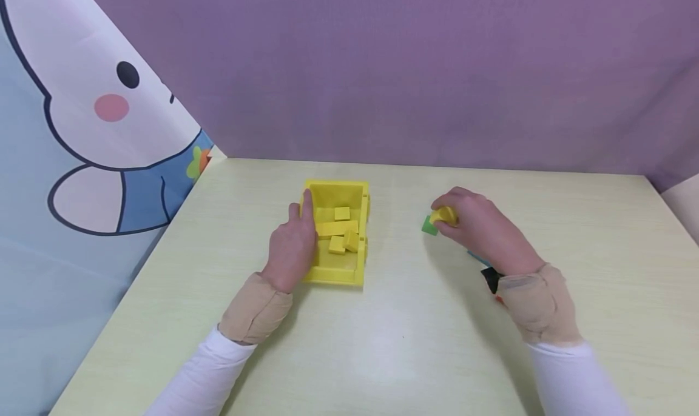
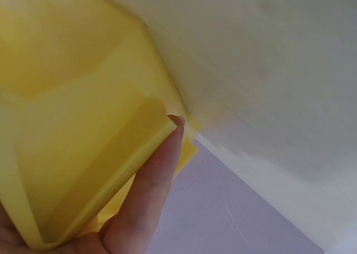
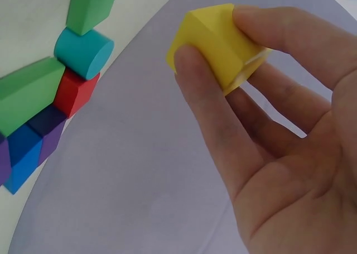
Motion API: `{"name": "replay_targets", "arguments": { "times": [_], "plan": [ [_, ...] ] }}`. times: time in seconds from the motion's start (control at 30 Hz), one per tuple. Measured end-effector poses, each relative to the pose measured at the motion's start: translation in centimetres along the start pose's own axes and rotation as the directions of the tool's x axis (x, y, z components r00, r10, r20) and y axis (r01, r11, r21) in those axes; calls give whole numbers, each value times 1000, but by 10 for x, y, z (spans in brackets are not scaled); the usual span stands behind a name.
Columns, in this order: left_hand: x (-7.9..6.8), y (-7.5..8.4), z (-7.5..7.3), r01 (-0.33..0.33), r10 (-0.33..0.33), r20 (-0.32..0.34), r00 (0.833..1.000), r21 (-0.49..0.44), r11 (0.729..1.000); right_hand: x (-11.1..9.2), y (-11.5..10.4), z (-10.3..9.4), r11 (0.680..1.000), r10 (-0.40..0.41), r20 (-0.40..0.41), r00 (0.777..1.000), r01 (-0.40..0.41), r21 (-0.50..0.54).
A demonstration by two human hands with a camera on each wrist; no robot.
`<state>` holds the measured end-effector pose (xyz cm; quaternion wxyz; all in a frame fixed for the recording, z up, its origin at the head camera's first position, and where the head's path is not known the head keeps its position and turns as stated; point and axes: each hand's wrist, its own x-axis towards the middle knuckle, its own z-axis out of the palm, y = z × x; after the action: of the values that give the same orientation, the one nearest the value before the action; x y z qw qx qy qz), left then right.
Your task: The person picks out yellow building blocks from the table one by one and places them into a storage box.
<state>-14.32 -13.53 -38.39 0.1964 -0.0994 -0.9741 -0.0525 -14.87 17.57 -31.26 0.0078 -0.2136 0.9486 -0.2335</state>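
My left hand [image 1: 292, 252] holds a yellow open-topped box [image 1: 333, 276] by its left side. One finger [image 2: 153, 181] lies straight along the outer wall, and its tip touches a corner in the left wrist view. The thumb is mostly hidden. Several small yellow blocks [image 1: 337, 228] lie inside the box. My right hand [image 1: 486, 228] pinches a yellow block [image 3: 217, 47] with flat, slanted faces between thumb and fingertips. In the head view this block appears beside a green block [image 1: 428, 226].
In the right wrist view stand a green block [image 3: 92, 8], a teal cylinder [image 3: 83, 53], a red block [image 3: 76, 94], a long green block [image 3: 30, 95] and blue and purple blocks. The right hand and wrist hide most in the head view. A purple backdrop [image 1: 409, 70] borders the table.
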Motion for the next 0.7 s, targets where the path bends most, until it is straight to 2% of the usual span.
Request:
{"name": "replay_targets", "arguments": {
  "times": [0.2,0.47,0.7],
  "plan": [
    [0,0,1,3,-3,7,1000,1,1000,0,-1,3,999,-47,-8,999,47,-9],
    [0,-2,-1,14,-13,11,1000,-17,1000,3,-3,5,998,-59,-12,998,59,-23],
    [0,-1,2,9,-9,-5,1000,-28,1000,11,-13,7,999,-41,-49,998,39,-29]
  ]
}}
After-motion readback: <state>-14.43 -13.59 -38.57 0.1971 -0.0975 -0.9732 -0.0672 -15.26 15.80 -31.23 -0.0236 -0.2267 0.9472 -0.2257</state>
